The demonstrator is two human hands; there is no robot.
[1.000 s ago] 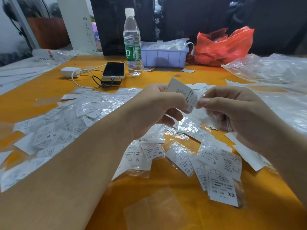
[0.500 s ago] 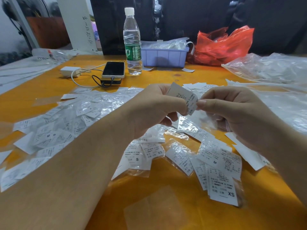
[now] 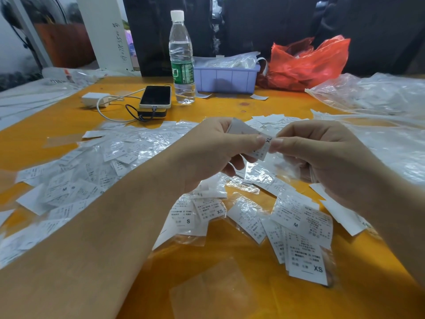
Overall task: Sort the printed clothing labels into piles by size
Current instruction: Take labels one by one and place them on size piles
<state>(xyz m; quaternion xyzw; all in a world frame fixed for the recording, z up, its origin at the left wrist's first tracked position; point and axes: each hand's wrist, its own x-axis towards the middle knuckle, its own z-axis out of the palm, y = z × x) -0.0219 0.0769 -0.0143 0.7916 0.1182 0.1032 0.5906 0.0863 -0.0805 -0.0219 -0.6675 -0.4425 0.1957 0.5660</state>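
Both hands hold one white printed label (image 3: pixel 264 147) above the middle of the orange table (image 3: pixel 230 268); "XL" shows between the thumbs. My left hand (image 3: pixel 213 153) pinches its left part and my right hand (image 3: pixel 322 155) pinches its right edge, with what looks like more labels tucked under the fingers. Below the hands lie small groups of bagged labels: one marked S (image 3: pixel 184 219), one XS (image 3: pixel 211 209), one M (image 3: pixel 296 217), and a front stack marked XS (image 3: pixel 308 261). A wide loose heap of labels (image 3: pixel 76 180) covers the table's left side.
At the back stand a water bottle (image 3: pixel 182 58), a phone (image 3: pixel 156 96) on a power bank with cable and charger (image 3: pixel 95 99), a lilac bin (image 3: pixel 226 77), and a red plastic bag (image 3: pixel 308 63). Clear plastic bags (image 3: pixel 377 95) spread along the right.
The label has tipped down and turned between the hands, so its XL mark now faces up. The thumbs have closed in toward each other on it.
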